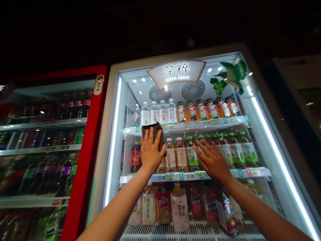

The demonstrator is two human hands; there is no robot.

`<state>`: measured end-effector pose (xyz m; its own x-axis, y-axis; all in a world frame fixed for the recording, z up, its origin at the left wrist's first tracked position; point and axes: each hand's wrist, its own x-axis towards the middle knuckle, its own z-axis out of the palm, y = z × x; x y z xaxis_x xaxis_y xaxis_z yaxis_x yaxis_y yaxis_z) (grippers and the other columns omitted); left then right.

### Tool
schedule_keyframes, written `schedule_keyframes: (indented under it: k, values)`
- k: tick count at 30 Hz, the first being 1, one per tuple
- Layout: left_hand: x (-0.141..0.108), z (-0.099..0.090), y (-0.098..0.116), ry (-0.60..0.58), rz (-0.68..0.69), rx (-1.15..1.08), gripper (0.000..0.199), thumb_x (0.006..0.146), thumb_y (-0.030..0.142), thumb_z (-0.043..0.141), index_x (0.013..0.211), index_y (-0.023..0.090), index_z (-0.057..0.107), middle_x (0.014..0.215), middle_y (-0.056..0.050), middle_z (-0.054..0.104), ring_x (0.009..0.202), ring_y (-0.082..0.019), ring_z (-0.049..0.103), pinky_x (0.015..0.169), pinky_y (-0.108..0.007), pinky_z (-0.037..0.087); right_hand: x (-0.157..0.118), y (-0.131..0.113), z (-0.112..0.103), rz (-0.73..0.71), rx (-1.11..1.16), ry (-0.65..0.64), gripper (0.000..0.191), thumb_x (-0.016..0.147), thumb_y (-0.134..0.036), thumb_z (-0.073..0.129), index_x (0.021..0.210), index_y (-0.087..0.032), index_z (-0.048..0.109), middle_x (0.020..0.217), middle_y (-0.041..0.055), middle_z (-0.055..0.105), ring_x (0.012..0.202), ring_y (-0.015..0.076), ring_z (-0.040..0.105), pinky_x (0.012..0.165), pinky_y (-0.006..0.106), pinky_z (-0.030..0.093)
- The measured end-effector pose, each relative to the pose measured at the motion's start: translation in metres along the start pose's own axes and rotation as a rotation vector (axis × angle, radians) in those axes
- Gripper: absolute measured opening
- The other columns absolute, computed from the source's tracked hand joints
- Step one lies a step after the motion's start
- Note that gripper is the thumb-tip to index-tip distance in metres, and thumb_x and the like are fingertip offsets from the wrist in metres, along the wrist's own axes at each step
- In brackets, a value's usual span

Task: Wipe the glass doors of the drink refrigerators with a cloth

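Note:
My left hand [151,150] presses a dark brown cloth [158,130] flat against the glass door [173,97] of a lit drinks fridge. Its fingers are spread over the cloth, whose upper edge and right side show past them. To the right, my right hand [213,159] is bare and open, fingers fanned out, at the glass in front of the middle shelf; whether the palm touches it I cannot tell. Behind the glass are green-capped tea bottles [233,149], amber bottles [200,110] and clear water bottles [163,112].
A red-framed fridge [86,157] with bottles and cans stands on the left. The lit fridge has a fan-shaped sign [177,72], a green bird decal [233,75] and light strips down its sides. Several bottles stand on its lowest rack [198,232], one tilted [227,214].

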<state>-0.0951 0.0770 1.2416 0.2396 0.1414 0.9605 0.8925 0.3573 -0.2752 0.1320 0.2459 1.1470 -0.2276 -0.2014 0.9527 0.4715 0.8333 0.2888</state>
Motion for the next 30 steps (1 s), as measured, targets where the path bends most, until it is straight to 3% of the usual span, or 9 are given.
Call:
schedule_keyframes:
  k: [3,6,9,13,17,20,24,27,30]
  values:
    - [-0.005,0.0,0.017,-0.092,0.246,-0.035,0.068,0.092,0.043,0.06,0.155,0.032,0.037,0.169,-0.006,0.023,0.156,-0.029,0.02,0.125,-0.055,0.021,-0.002,0.0,0.001,-0.001,-0.037,0.003,0.056,0.1,-0.023,0.047,0.154,-0.034,0.04,0.16,0.0017,0.038,0.151,0.0271,0.03,0.124,0.059,0.023]
    - [0.019,-0.001,0.011,-0.138,0.335,-0.066,0.066,0.092,0.046,0.06,0.154,0.032,0.04,0.168,-0.005,0.026,0.156,-0.027,0.021,0.126,-0.052,0.021,-0.005,0.001,0.002,-0.006,-0.055,0.003,0.055,0.101,-0.025,0.046,0.155,-0.034,0.039,0.16,0.0021,0.039,0.15,0.0275,0.032,0.123,0.06,0.025]
    - [0.038,-0.005,-0.022,-0.097,0.18,-0.063,0.064,0.093,0.042,0.059,0.153,0.032,0.041,0.169,-0.005,0.023,0.156,-0.028,0.02,0.126,-0.054,0.021,-0.008,0.0,0.003,-0.001,-0.081,0.006,0.057,0.101,-0.026,0.045,0.156,-0.036,0.035,0.16,0.0019,0.038,0.15,0.0274,0.034,0.123,0.058,0.025]
    - [0.01,-0.01,-0.051,-0.001,-0.119,-0.047,0.064,0.095,0.038,0.055,0.155,0.027,0.038,0.17,-0.008,0.017,0.156,-0.034,0.016,0.124,-0.061,0.019,-0.011,-0.003,0.004,-0.007,-0.138,0.012,0.063,0.101,-0.024,0.045,0.16,-0.036,0.025,0.161,0.0021,0.035,0.151,0.0281,0.032,0.122,0.058,0.026]
    - [-0.02,-0.01,-0.037,-0.042,0.025,-0.059,0.067,0.093,0.041,0.059,0.155,0.029,0.038,0.169,-0.008,0.02,0.156,-0.032,0.017,0.125,-0.058,0.017,-0.014,-0.002,0.004,-0.033,-0.203,0.004,0.068,0.101,-0.022,0.047,0.161,-0.036,0.018,0.163,0.0026,0.033,0.151,0.0288,0.031,0.122,0.058,0.027]
    - [-0.004,-0.012,-0.043,-0.089,0.15,-0.074,0.066,0.092,0.043,0.061,0.154,0.032,0.04,0.169,-0.005,0.022,0.156,-0.028,0.02,0.127,-0.052,0.017,-0.015,-0.001,0.004,-0.047,-0.226,-0.003,0.069,0.101,-0.022,0.047,0.161,-0.036,0.016,0.163,0.0032,0.033,0.15,0.0283,0.032,0.122,0.057,0.028]
    - [0.02,-0.019,-0.089,-0.057,-0.055,-0.049,0.064,0.092,0.038,0.06,0.153,0.029,0.041,0.169,-0.006,0.021,0.156,-0.032,0.019,0.126,-0.056,0.018,-0.016,0.0,0.005,-0.05,-0.226,0.005,0.067,0.102,-0.023,0.045,0.161,-0.038,0.017,0.164,0.0031,0.033,0.15,0.028,0.033,0.122,0.056,0.028]
    - [-0.002,-0.023,-0.108,0.011,-0.242,-0.022,0.064,0.094,0.036,0.057,0.155,0.026,0.039,0.169,-0.009,0.02,0.156,-0.036,0.016,0.124,-0.061,0.018,-0.019,0.001,0.006,-0.058,-0.219,0.019,0.066,0.101,-0.025,0.044,0.161,-0.036,0.019,0.163,0.0034,0.035,0.15,0.0283,0.034,0.122,0.055,0.028]
    - [-0.038,-0.025,-0.099,-0.003,-0.152,-0.012,0.063,0.095,0.035,0.056,0.155,0.028,0.038,0.169,-0.008,0.021,0.156,-0.033,0.016,0.125,-0.06,0.018,-0.018,0.002,0.004,-0.074,-0.215,0.031,0.061,0.1,-0.027,0.046,0.159,-0.033,0.03,0.159,0.0056,0.044,0.146,0.0299,0.041,0.12,0.055,0.031]
